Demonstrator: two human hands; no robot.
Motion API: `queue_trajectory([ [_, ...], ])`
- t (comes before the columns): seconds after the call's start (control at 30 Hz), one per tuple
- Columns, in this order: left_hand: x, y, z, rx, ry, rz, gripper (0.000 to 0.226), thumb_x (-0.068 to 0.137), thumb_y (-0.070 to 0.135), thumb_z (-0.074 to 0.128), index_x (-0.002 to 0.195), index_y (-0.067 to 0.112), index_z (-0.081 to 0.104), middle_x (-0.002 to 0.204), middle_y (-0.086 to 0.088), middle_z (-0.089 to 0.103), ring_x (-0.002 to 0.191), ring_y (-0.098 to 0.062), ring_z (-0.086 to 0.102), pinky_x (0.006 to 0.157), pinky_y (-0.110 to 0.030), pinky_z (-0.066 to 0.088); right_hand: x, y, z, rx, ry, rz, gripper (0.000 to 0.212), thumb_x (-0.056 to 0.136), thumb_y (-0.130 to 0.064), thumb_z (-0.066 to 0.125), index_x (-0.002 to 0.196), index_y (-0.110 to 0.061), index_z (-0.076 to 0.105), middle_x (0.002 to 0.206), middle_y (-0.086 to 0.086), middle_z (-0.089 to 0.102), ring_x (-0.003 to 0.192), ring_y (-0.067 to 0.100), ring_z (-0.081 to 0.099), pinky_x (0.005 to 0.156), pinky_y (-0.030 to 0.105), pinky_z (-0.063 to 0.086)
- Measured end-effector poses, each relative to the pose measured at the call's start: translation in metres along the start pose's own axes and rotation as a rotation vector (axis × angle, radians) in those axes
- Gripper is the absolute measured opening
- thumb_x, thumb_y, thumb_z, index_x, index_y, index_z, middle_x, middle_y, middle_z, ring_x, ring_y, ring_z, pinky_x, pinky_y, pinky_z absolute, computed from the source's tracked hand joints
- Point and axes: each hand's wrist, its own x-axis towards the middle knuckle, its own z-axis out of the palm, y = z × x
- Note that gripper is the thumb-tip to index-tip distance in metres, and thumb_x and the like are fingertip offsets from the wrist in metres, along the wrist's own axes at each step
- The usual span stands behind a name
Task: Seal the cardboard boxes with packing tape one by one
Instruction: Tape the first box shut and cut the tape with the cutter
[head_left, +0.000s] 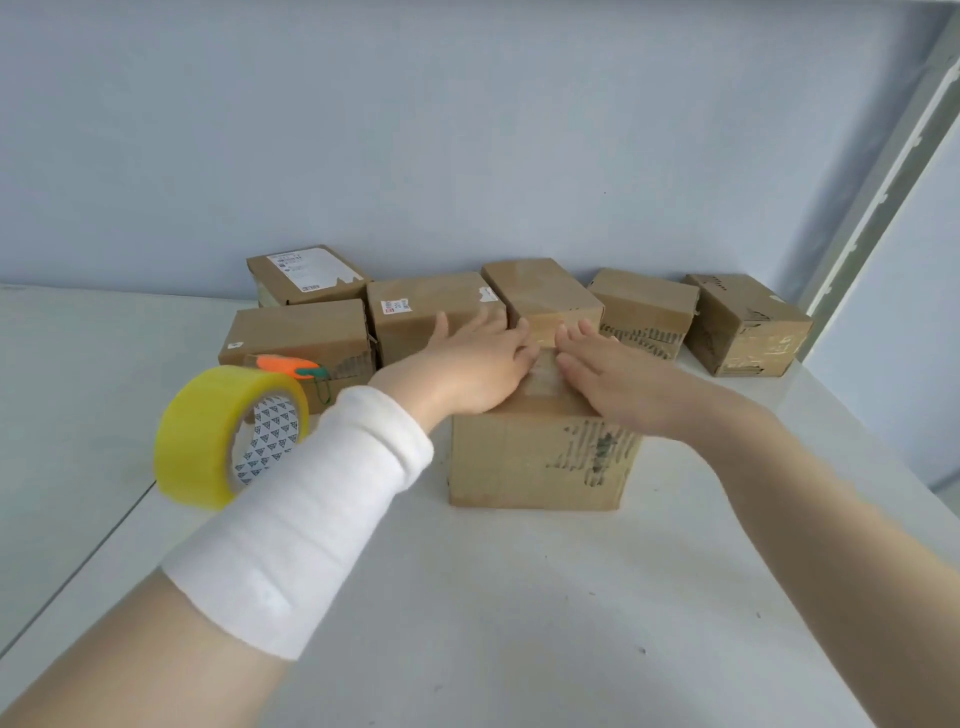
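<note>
Seven cardboard boxes sit on one white bench (519, 597). One of them, the near box (535, 467), stands alone at the front. Six more are grouped behind it: the labelled box (306, 275) at the back left, the left box (298, 332) in front of that, then the stickered box (431, 312), the middle box (540, 291), the torn box (644, 306) and the far-right box (748, 322). There is one roll of yellow packing tape (208, 431). There is one orange cutter (283, 364) with a green end. Two hands are in view, a left hand (478, 369) and a right hand (613, 384). One white sleeve (311, 493) covers the left forearm.
</note>
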Motion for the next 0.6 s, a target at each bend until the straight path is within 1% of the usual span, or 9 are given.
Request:
queue_trajectory([
  [0.1, -0.005, -0.002, 0.012, -0.086, 0.044, -0.021, 0.05, 0.102, 0.037, 0.014, 0.15, 0.023, 0.013, 0.159, 0.0, 0.003, 0.146, -0.017, -0.002, 0.117, -0.048, -0.002, -0.003, 0.002, 0.011, -0.024, 0.059, 0.014, 0.051, 0.102, -0.029, 0.015, 0.149, -0.012, 0.004, 0.158, 0.0, -0.002, 0.144, 0.009, -0.005, 0.112, 0.022, -0.003],
  [0.17, -0.007, -0.001, 0.015, -0.199, 0.15, 0.011, 0.048, 0.102, 0.034, 0.022, 0.149, 0.022, 0.021, 0.158, -0.001, 0.016, 0.146, -0.018, 0.009, 0.118, -0.042, 0.007, -0.004, 0.001, 0.015, 0.034, 0.099, 0.027, 0.051, 0.102, -0.028, 0.018, 0.149, -0.012, 0.008, 0.159, -0.001, 0.002, 0.145, 0.009, -0.003, 0.112, 0.022, -0.001],
  [0.27, -0.017, -0.006, 0.019, -0.776, 0.438, -0.068, 0.056, 0.098, 0.033, 0.042, 0.148, 0.019, 0.021, 0.154, 0.0, 0.027, 0.141, -0.017, 0.025, 0.108, -0.024, 0.018, -0.01, 0.003, 0.012, 0.466, 0.261, 0.132, 0.045, 0.1, -0.026, 0.036, 0.141, -0.009, 0.037, 0.152, 0.005, 0.029, 0.134, 0.008, 0.025, 0.097, 0.011, 0.015],
  [0.3, -0.025, -0.012, 0.023, -1.008, 0.449, -0.144, 0.066, 0.095, 0.04, 0.046, 0.149, 0.019, 0.016, 0.155, 0.001, 0.024, 0.141, -0.017, 0.025, 0.109, -0.024, 0.017, -0.018, 0.006, 0.012, 0.686, 0.289, 0.18, 0.043, 0.098, -0.03, 0.042, 0.137, -0.014, 0.043, 0.147, 0.002, 0.036, 0.127, 0.006, 0.033, 0.094, 0.012, 0.021],
  [0.37, -0.038, -0.02, 0.032, -1.259, 0.25, -0.265, 0.08, 0.086, 0.057, 0.051, 0.149, 0.021, 0.019, 0.152, 0.0, 0.032, 0.137, -0.022, 0.034, 0.115, -0.041, 0.022, -0.033, 0.01, 0.019, 1.023, 0.201, 0.288, 0.045, 0.094, -0.044, 0.045, 0.135, -0.024, 0.047, 0.134, -0.005, 0.052, 0.118, 0.011, 0.05, 0.095, 0.025, 0.036],
  [0.43, -0.05, -0.023, 0.042, -1.312, 0.139, -0.182, 0.071, 0.084, 0.055, 0.054, 0.143, 0.022, 0.035, 0.14, 0.003, 0.05, 0.128, -0.019, 0.046, 0.111, -0.047, 0.032, -0.044, 0.014, 0.031, 1.11, 0.111, 0.246, 0.045, 0.091, -0.051, 0.044, 0.126, -0.024, 0.053, 0.111, -0.006, 0.068, 0.1, 0.012, 0.064, 0.088, 0.03, 0.047],
  [0.47, -0.058, -0.023, 0.045, -1.312, 0.193, -0.103, 0.064, 0.086, 0.047, 0.056, 0.142, 0.024, 0.036, 0.137, 0.007, 0.052, 0.126, -0.013, 0.048, 0.111, -0.043, 0.033, -0.05, 0.014, 0.036, 1.138, 0.145, 0.183, 0.045, 0.089, -0.051, 0.047, 0.126, -0.026, 0.052, 0.107, -0.011, 0.069, 0.098, 0.008, 0.065, 0.087, 0.027, 0.05],
  [0.53, -0.073, -0.027, 0.052, -1.253, 0.308, 0.056, 0.07, 0.088, 0.028, 0.059, 0.148, 0.028, 0.023, 0.143, 0.019, 0.043, 0.13, 0.001, 0.041, 0.112, -0.027, 0.031, -0.067, 0.016, 0.049, 1.132, 0.252, 0.005, 0.054, 0.086, -0.04, 0.057, 0.136, -0.027, 0.041, 0.119, -0.024, 0.061, 0.11, -0.003, 0.057, 0.089, 0.019, 0.049],
  [0.6, -0.088, -0.029, 0.07, -1.234, 0.288, 0.189, 0.079, 0.087, 0.011, 0.059, 0.148, 0.028, 0.011, 0.134, 0.041, 0.037, 0.127, 0.017, 0.033, 0.103, -0.008, 0.031, -0.086, 0.022, 0.066, 1.119, 0.262, -0.095, 0.07, 0.083, -0.022, 0.058, 0.145, -0.026, 0.025, 0.133, -0.032, 0.046, 0.125, -0.007, 0.043, 0.096, 0.014, 0.042],
])
